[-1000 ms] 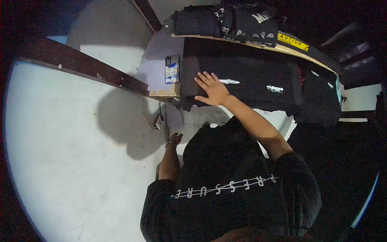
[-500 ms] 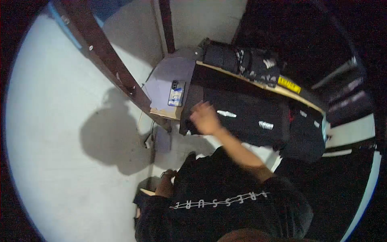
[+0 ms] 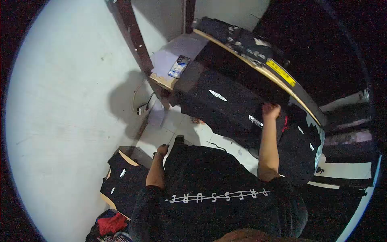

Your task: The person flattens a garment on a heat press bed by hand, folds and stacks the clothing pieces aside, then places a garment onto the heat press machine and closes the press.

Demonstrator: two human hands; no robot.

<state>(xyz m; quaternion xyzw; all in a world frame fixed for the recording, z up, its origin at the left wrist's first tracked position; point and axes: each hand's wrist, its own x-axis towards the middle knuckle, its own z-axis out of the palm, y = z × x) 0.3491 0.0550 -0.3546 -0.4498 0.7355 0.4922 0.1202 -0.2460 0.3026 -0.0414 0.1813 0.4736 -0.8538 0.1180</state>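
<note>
Black garments with small white prints lie over the table; a black garment (image 3: pixel 238 103) spreads across its middle. My right hand (image 3: pixel 271 111) is at the right part of this cloth, beside a white print, with its fingers curled in; whether fabric is pinched in them I cannot make out. My left hand (image 3: pixel 162 150) hangs low beside my black shirt, away from the table, a band at its wrist. Its fingers are dark and mostly hidden. Nearest to it, on the lower left, lies another black garment (image 3: pixel 133 183) with white prints.
A phone (image 3: pixel 179 67) rests on the table's left end, on a pale purple surface (image 3: pixel 165 54). Dark printed cloth (image 3: pixel 238 38) lies along the back, behind a wooden edge with a yellow label (image 3: pixel 281 72). A brown post (image 3: pixel 135 36) stands at left. Red cloth (image 3: pixel 113 223) lies lower left.
My right hand has moved right across the black garment, from its left end to its right part. The view has shifted, showing more of the floor and the garment at lower left.
</note>
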